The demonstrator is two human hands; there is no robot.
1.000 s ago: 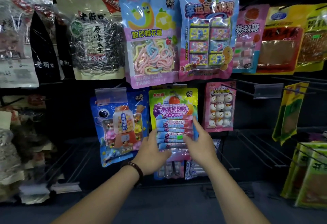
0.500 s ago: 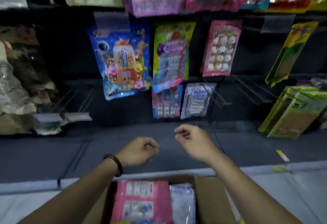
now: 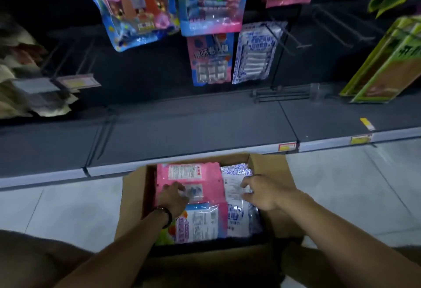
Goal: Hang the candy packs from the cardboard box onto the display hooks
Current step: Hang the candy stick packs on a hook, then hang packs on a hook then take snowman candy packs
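An open cardboard box [image 3: 134, 187] stands on the floor below me. Inside lie a pink candy pack [image 3: 200, 187], a white and blue pack [image 3: 234, 190] to its right, and a colourful pack [image 3: 200, 221] nearer me. My left hand [image 3: 174, 196] is down in the box with bent fingertips resting on the pink pack. My right hand [image 3: 262, 191] hovers on the white and blue pack with fingers spread. Bare display hooks [image 3: 293, 37] stick out of the dark back panel above.
Candy packs hang above: a blue one [image 3: 136, 7], a striped one [image 3: 209, 3], a pink-blue one [image 3: 209, 60] and a white-blue one [image 3: 255, 53]. Green packs [image 3: 387, 64] hang at the right. A dark base shelf [image 3: 205, 124] runs between the box and the hooks.
Both hands left the hung striped pack and dropped into the box. My view tilted down from the display to the box on the floor.
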